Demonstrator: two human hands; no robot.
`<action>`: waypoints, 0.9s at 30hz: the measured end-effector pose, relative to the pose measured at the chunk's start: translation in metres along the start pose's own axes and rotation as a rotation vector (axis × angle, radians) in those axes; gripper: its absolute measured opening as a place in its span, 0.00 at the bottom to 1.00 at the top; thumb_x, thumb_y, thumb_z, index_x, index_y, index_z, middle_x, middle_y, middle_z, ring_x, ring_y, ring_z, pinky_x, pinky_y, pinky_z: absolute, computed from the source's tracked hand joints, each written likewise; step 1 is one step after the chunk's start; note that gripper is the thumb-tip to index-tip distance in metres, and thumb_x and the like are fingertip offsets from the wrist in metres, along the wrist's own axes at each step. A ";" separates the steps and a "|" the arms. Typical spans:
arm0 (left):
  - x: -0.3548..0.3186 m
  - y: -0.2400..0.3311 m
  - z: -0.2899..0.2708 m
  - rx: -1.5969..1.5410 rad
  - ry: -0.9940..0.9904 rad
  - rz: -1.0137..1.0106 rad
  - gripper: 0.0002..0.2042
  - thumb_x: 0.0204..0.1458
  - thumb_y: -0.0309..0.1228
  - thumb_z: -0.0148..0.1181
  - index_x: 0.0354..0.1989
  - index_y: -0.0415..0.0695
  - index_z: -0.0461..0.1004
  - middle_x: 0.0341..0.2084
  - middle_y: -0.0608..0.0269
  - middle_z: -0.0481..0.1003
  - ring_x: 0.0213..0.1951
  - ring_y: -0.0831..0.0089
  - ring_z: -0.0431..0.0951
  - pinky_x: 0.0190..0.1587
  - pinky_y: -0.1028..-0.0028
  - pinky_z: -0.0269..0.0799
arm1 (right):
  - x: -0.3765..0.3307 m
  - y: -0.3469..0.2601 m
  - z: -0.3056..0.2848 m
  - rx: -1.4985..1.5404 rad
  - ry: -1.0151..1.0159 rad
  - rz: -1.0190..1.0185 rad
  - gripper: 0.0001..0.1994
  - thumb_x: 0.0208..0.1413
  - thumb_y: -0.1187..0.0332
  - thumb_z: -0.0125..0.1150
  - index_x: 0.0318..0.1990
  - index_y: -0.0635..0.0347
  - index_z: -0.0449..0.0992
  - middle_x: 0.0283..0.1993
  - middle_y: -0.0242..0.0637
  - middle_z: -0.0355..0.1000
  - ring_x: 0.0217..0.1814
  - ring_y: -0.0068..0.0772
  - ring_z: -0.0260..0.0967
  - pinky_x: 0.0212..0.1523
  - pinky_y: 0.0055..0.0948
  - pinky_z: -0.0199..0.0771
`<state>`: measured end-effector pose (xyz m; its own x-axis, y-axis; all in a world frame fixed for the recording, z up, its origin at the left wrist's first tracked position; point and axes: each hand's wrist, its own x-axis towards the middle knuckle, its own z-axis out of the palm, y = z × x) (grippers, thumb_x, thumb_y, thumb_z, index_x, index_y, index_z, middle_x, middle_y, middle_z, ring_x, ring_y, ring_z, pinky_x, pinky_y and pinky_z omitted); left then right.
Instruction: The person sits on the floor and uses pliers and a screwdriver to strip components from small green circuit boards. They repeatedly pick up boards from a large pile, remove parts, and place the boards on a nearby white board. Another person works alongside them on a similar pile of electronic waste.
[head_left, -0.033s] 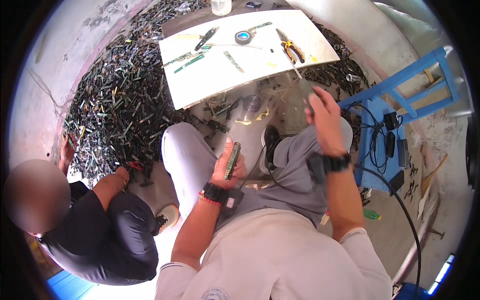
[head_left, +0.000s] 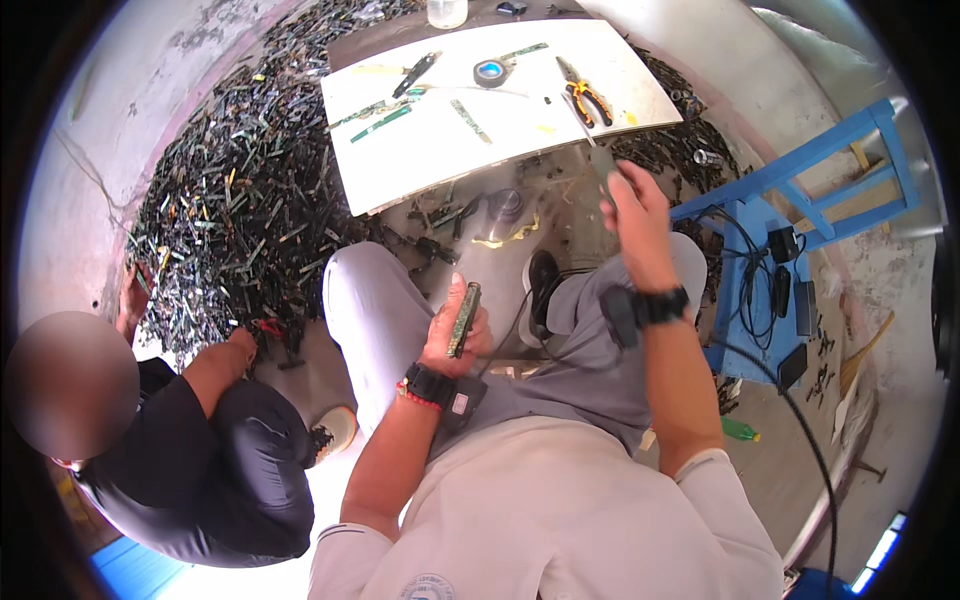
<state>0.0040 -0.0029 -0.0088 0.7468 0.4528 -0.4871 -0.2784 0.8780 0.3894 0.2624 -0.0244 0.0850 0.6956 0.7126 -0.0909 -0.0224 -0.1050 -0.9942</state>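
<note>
left hand (head_left: 446,344) gripping strip (head_left: 464,321), right hand (head_left: 642,217) holding tool (head_left: 602,163)

One held strip (head_left: 464,322), one held tool (head_left: 602,165), one tape roll (head_left: 490,83), one orange-handled pliers (head_left: 580,96).

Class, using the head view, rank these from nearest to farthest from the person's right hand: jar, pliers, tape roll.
1. Pliers: on the right part of the white board, just beyond the right hand.
2. Tape roll: farther left, near the board's far edge.
3. Jar: past that edge, left of the tape roll.
</note>
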 end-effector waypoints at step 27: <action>0.010 -0.008 -0.019 0.400 0.211 0.124 0.30 0.62 0.59 0.38 0.28 0.43 0.71 0.16 0.68 0.67 0.20 0.76 0.63 0.25 0.70 0.63 | -0.089 0.055 0.051 -0.497 -0.865 -0.554 0.24 0.43 0.59 0.73 0.48 0.57 0.76 0.54 0.41 0.71 0.54 0.46 0.70 0.53 0.37 0.71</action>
<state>0.0024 -0.0026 -0.0320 0.5716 0.6087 -0.5503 -0.0720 0.7052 0.7053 0.1630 -0.0582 0.0359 -0.2109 0.9655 0.1526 0.5544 0.2467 -0.7948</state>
